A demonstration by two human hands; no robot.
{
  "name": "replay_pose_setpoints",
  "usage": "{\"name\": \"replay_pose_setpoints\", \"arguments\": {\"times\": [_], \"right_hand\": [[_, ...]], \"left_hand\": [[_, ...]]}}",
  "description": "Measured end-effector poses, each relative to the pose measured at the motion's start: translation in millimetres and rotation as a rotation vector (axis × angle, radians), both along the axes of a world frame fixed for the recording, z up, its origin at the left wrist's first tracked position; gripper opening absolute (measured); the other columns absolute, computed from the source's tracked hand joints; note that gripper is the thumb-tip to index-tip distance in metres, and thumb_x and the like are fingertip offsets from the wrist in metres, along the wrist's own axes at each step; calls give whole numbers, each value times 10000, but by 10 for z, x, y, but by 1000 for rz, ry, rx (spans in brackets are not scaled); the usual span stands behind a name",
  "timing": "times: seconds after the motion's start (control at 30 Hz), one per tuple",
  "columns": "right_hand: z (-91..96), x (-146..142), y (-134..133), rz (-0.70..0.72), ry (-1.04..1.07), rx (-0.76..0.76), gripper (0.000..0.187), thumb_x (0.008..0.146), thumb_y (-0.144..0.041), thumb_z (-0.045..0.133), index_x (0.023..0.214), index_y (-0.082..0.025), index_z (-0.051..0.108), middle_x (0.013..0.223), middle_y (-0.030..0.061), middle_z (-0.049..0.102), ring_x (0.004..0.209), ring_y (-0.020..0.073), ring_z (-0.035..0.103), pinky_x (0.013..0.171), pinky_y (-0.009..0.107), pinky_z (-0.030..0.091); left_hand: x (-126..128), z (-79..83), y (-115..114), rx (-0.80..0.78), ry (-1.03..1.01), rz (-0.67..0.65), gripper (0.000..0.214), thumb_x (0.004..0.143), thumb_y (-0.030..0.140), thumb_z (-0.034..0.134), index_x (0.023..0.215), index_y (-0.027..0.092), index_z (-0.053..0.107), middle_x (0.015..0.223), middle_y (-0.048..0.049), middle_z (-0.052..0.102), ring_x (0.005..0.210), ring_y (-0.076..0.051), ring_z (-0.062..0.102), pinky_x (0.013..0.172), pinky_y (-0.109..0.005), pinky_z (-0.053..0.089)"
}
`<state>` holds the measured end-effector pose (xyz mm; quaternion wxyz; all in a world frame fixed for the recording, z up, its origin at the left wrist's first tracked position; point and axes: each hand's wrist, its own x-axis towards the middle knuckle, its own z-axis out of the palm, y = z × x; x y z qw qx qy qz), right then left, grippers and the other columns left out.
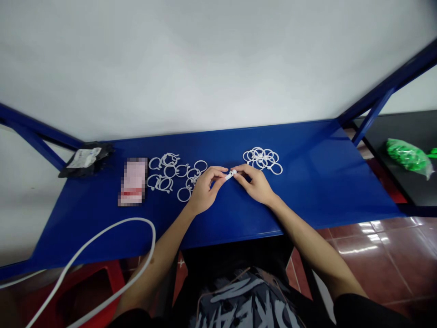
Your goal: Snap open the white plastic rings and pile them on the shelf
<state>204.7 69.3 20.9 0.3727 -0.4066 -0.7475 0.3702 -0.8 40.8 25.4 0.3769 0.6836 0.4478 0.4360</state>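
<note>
Between my two hands is a small white plastic ring, seen nearly edge-on above the blue tabletop, so its full shape does not show. My left hand pinches one end between thumb and fingers. The fingertips of my right hand are closed on the other end, where there is a small knob. Several white rings with open, clasp-like ends lie loose to the left, some partly behind my left hand. Beyond my right hand, a heap of white rings overlaps, and these look closed.
A pixelated pink-and-red flat item and a black plastic package lie on the left of the blue table. A white cable loops over the near left edge. A bag of green pieces sits on a dark surface at right.
</note>
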Motion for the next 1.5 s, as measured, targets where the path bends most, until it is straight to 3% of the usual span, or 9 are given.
{"name": "replay_pose_setpoints", "arguments": {"times": [0.17, 0.43, 0.57, 0.87, 1.1, 1.5], "right_hand": [[-56, -50, -25, 26, 111, -159, 234, 969, -399, 592, 1074, -210, 682, 814, 15, 712, 725, 153, 661, 712, 297, 521], [-76, -59, -9, 28, 232, -272, 269, 939, -443, 619, 1049, -214, 708, 878, 32, 725, 715, 142, 665, 705, 297, 538], [-89, -67, -5, 1, 297, -323, 270, 948, -446, 606, 1076, -212, 653, 779, 5, 702, 682, 130, 652, 689, 281, 528], [-61, -68, -32, 54, 136, -232, 225, 958, -418, 608, 981, -201, 664, 691, -25, 624, 613, 108, 591, 607, 248, 450], [-42, -51, -57, 51, 82, -186, 251, 961, -431, 604, 941, -193, 679, 703, -19, 622, 573, 96, 526, 551, 241, 410], [7, -19, -73, 117, -12, 22, 212, 1005, -338, 547, 889, -208, 666, 835, 27, 699, 732, 147, 637, 670, 282, 484]], "left_hand": [[-11, -38, 10, -129, -103, 8, 103, 984, 276, 537, 1016, 206, 605, 1100, -71, 683, 982, -169, 697, 904, -348, 571], [32, 13, 3, -33, 71, 112, 93, 943, 253, 595, 1000, 205, 651, 972, -35, 730, 845, -144, 700, 796, -305, 581], [30, 18, 4, 4, 106, 130, 96, 936, 235, 610, 1003, 211, 673, 982, -29, 744, 831, -136, 700, 773, -287, 583], [42, -52, -16, 79, 171, 163, 95, 910, 223, 671, 989, 232, 722, 946, -15, 765, 787, -142, 706, 753, -301, 587], [86, -78, -50, 211, 215, 205, 118, 947, 229, 626, 1001, 242, 730, 928, -22, 761, 811, -162, 679, 773, -357, 572], [114, -193, -57, 327, 265, 170, 186, 977, 220, 560, 1081, 233, 713, 901, -30, 758, 815, -182, 637, 751, -356, 547]]}}
